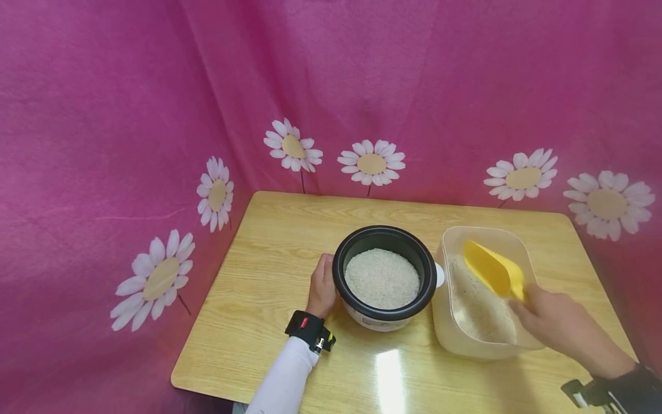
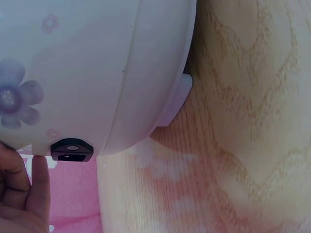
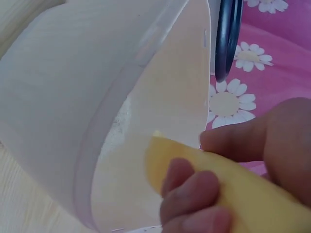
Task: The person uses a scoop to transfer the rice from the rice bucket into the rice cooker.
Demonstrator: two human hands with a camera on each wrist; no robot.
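On the left, my left hand [image 1: 323,287] holds the side of a white rice cooker [image 1: 380,324]. In the left wrist view its fingers [image 2: 40,187] bend against the flower-printed body [image 2: 92,73], by a small black socket [image 2: 72,149]. White rice [image 1: 383,279] lies inside the cooker's dark pot. My right hand [image 1: 561,322] grips the handle of a yellow scoop [image 1: 493,269] over a translucent bin [image 1: 449,333]. More rice [image 1: 478,305] lies in that bin. The right wrist view shows fingers and thumb around the scoop [image 3: 257,194]; whether it carries rice I cannot tell.
Both vessels stand side by side on a light wooden table [image 1: 269,247], the bin just right of the cooker's white side handle [image 1: 440,275]. Pink cloth [image 1: 414,86] with printed daisies hangs behind the table and along its sides.
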